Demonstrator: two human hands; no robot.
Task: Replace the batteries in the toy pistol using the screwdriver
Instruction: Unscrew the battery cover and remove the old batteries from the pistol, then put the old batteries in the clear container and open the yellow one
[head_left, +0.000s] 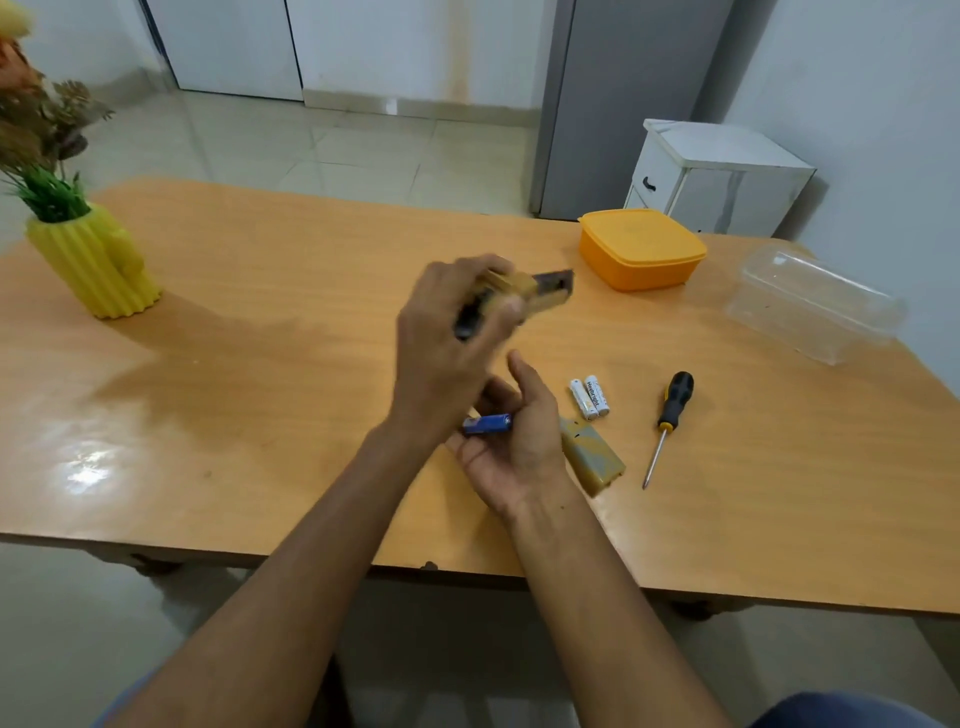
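My left hand (447, 338) grips the yellow and black toy pistol (524, 293), raised above the table and blurred. Below it, my right hand (514, 441) lies palm up with a blue battery (488, 423) resting on its fingers. Two white batteries (589, 397) lie side by side on the table to the right of that hand. The pistol's yellow battery cover (592, 457) rests flat on the table beside my right wrist. A screwdriver (667, 421) with a black and yellow handle lies further right, tip toward me.
The wooden table (260, 389) also carries an orange lidded box (641, 249) at the back right, a clear plastic container (815, 306) near the right edge, and a yellow ribbed vase (93, 265) with a plant at the far left.
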